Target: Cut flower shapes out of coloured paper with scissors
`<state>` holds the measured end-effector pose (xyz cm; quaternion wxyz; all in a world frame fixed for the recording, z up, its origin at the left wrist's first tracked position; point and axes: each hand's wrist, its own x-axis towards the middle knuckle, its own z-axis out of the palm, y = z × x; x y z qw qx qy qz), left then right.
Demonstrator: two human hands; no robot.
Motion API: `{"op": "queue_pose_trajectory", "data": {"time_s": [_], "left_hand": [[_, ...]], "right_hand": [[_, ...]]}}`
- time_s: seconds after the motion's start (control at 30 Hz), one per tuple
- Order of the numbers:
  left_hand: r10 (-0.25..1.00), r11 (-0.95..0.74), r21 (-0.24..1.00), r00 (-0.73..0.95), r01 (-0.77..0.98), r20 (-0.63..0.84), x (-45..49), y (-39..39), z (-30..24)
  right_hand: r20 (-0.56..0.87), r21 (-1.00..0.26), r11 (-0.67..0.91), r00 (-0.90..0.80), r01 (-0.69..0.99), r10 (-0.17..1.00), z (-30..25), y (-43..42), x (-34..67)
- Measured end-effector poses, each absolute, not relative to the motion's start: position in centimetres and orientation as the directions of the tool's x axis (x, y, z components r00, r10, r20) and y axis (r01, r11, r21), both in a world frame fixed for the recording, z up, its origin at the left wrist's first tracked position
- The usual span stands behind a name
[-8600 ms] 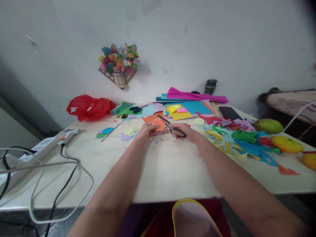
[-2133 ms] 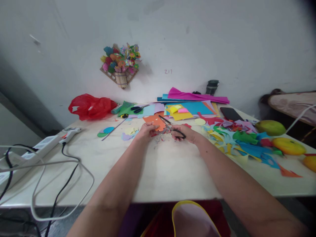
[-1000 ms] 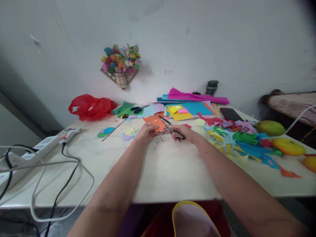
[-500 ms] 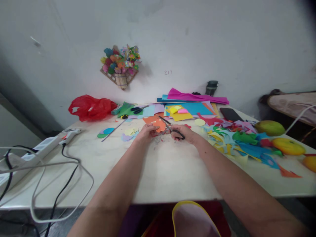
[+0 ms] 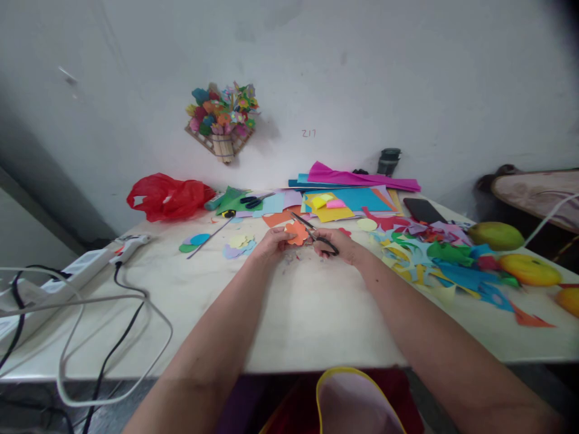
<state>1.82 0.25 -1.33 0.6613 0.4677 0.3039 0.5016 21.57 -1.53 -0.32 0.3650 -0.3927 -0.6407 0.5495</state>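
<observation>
My left hand [image 5: 270, 242] pinches a small orange paper cut-out [image 5: 297, 232] and holds it just above the pale table [image 5: 289, 307]. My right hand [image 5: 339, 244] is closed round the black handles of a pair of scissors [image 5: 316, 234]. The blades point up and to the left and meet the right edge of the orange piece. Tiny paper snippets [image 5: 292, 259] lie on the table under both hands.
Stacked coloured sheets [image 5: 344, 196] and a second pair of scissors [image 5: 251, 199] lie behind my hands. Paper scraps [image 5: 434, 256], a phone [image 5: 420, 209] and mangoes [image 5: 495, 234] are at the right. A red bag [image 5: 165, 196], power strip [image 5: 67, 277] and cables lie at the left.
The orange piece has turned a little in my left hand and the scissors have shifted slightly along its edge. Both hands stay in the same place.
</observation>
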Motion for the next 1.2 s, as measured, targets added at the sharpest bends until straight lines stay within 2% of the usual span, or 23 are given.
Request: {"op": "queue_pose_trajectory", "data": {"time_s": [0.47,0.73,1.2], "left_hand": [[0.961,0.080,0.929,0.277,-0.362,0.025,2.3,0.6,-1.7],[0.968,0.070,0.921,0.251,-0.384,0.031,2.4,0.5,-1.6],[0.968,0.091,0.921,0.253,-0.379,0.008,1.9,0.6,-1.4]], "right_hand": [[0.068,-0.992,0.103,-0.378,0.073,0.923,-1.2,-1.2,21.3],[0.045,-0.990,0.085,-0.312,0.116,0.949,-0.6,-1.6,20.7],[0.036,-0.986,0.083,-0.298,0.147,0.954,-0.3,-1.8,20.5]]}}
